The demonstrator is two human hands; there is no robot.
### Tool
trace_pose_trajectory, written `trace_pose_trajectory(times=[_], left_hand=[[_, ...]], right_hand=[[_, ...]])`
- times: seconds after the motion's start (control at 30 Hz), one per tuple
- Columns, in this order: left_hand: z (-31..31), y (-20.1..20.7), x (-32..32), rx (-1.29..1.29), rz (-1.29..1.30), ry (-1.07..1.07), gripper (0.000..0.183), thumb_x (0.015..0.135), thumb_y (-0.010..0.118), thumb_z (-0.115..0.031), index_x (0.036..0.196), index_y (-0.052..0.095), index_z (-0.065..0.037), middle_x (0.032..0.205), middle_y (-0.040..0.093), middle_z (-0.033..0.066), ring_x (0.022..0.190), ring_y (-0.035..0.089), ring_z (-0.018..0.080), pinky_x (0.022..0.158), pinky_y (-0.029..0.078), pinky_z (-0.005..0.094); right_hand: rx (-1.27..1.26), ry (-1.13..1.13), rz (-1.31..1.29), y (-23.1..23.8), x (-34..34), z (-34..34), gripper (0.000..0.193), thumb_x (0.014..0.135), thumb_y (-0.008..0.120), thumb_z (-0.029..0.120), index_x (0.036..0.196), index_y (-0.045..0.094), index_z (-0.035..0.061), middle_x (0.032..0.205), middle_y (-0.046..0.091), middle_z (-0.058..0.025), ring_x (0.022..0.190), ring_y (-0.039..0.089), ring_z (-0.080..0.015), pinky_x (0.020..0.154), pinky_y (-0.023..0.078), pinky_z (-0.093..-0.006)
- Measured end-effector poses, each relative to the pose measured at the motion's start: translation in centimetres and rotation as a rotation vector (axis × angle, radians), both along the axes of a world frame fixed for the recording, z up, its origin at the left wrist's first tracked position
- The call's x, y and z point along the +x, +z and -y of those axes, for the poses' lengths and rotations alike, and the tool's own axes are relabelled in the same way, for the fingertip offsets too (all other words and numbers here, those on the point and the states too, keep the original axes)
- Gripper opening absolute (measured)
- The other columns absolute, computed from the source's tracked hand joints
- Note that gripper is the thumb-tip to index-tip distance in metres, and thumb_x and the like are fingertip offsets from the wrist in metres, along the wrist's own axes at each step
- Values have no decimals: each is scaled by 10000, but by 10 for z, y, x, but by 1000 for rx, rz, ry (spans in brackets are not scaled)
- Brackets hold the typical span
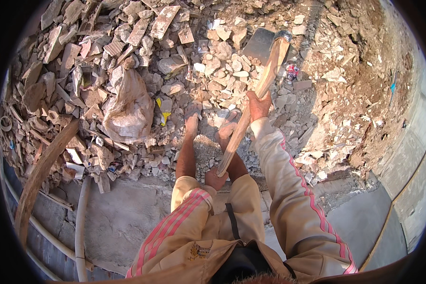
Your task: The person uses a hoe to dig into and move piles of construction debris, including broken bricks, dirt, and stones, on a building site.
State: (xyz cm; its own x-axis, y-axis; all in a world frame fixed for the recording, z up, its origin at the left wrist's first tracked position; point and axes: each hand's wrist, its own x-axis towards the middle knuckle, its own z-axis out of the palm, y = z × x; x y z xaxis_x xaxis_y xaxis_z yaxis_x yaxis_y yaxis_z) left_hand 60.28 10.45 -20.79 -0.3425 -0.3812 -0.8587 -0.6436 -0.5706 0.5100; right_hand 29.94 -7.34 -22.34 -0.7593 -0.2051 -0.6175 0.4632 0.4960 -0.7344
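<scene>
Both hands clamped on hoe: right hand mid-handle, left hand at its end. Sack left of hoe; blade half-buried in rubble.

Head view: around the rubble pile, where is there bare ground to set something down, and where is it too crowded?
Bare patches: the grey concrete floor below the pile, between the white pipe and the person's legs, and the smooth slab at lower right. Crowded: the rubble pile around the sack, and the stones under the hoe gripped by the left hand and right hand.
</scene>
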Motion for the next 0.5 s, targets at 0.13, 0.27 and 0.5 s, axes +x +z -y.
trace_pose_trajectory(times=[0.13, 0.27, 0.5], left_hand=[[34, 0, -25, -190, -4, -184, 309, 752, 719, -285, 995, 696, -95, 792, 700, 121, 743, 694, 221, 668, 537, 366], [120, -72, -70, -247, -83, -245, 306, 760, 706, -318, 985, 703, -111, 766, 695, 108, 710, 691, 201, 663, 535, 346], [72, -59, -67, -111, 112, -193, 267, 745, 711, -323, 913, 697, -116, 770, 691, 116, 724, 683, 207, 669, 524, 366]], right_hand=[[-122, -74, -97, 10, -32, -22, 350, 754, 690, 52, 1057, 518, 21, 856, 566, -56, 628, 564, -153, 507, 495, -282], [-279, -200, -72, 12, -76, 53, 273, 768, 678, 58, 959, 489, 12, 748, 537, -69, 451, 498, -166, 386, 449, -280], [-112, -118, 51, -79, -61, 48, 341, 736, 688, 48, 1020, 500, 21, 756, 562, -80, 447, 535, -176, 369, 443, -311]])
